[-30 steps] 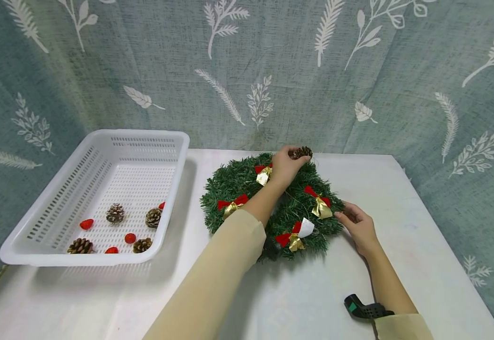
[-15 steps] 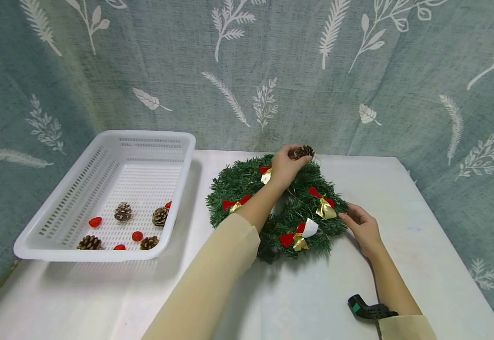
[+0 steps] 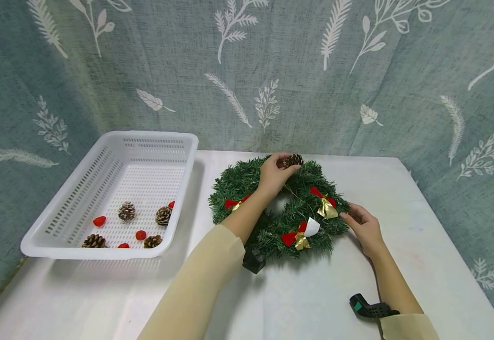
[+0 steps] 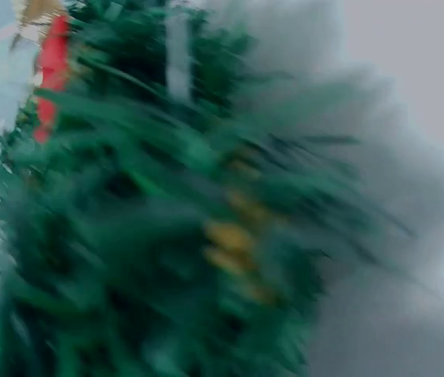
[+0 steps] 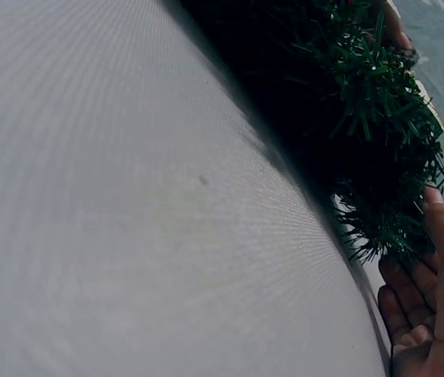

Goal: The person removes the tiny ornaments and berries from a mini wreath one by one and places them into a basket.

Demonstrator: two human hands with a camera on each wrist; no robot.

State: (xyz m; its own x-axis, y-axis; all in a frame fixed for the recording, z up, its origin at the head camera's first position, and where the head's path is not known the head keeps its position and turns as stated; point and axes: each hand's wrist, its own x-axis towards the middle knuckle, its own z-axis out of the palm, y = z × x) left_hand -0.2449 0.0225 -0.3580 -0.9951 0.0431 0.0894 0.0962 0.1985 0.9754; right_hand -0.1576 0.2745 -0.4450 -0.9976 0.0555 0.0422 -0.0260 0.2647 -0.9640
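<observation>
A green tinsel wreath [image 3: 232,182] lies on the white table, with red and gold bows, such as this bow [image 3: 325,204], fixed along its ring. Over the wreath's far side my left hand [image 3: 271,175] pinches a brown pinecone [image 3: 293,160] between thumb and fingers. My right hand [image 3: 366,230] grips the wreath's right edge, thumb on top. Seen from the right wrist, the fingers [image 5: 402,302] of that hand curl below the green needles. The left wrist view holds only blurred wreath needles [image 4: 127,251] and a red ribbon [image 4: 53,75]; the left hand is out of it.
At the left stands a white perforated basket [image 3: 187,179] with several pinecones, including this pinecone [image 3: 126,212], and red berry-like pieces such as this red piece [image 3: 99,221]. A patterned green curtain [image 3: 247,108] hangs behind the table [image 3: 306,302].
My left hand has moved left and slightly nearer with the pinecone, away from the wreath's far right part. The right hand keeps its place on the edge. The head view has shifted slightly.
</observation>
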